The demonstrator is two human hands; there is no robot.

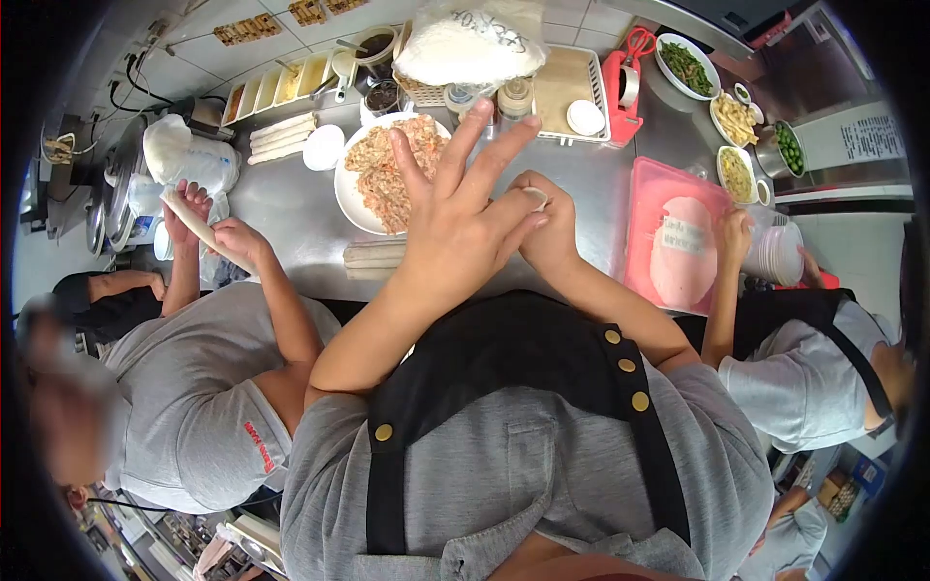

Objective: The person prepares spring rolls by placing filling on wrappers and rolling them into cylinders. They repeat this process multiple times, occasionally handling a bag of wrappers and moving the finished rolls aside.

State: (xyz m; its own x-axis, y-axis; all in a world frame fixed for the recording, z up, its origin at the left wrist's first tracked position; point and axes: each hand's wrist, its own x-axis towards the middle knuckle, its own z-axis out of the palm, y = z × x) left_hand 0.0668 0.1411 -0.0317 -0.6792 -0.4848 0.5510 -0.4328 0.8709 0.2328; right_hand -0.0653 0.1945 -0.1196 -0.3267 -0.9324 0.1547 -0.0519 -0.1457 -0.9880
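My right hand [549, 221] is closed around a small pale roll [536, 199], seen end-on, with most of it hidden in the fist. Over it, my left hand [455, 208] spreads three fingers wide. Its index fingertip and thumb meet the roll's end beside my right fist. Behind my left hand stands a white plate [345, 198] of minced filling [383, 160] with orange bits. Below the plate, several pale rolls [376, 259] lie stacked near the counter's front edge.
On the left, a co-worker's hands [237, 237] hold a long pale roll [199, 225]; more rolls [283, 138] lie behind. Another person's hand [736, 232] is beside a pink tray [639, 247] on the right. A red tape dispenser [628, 97] and vegetable plates [688, 66] stand farther back.
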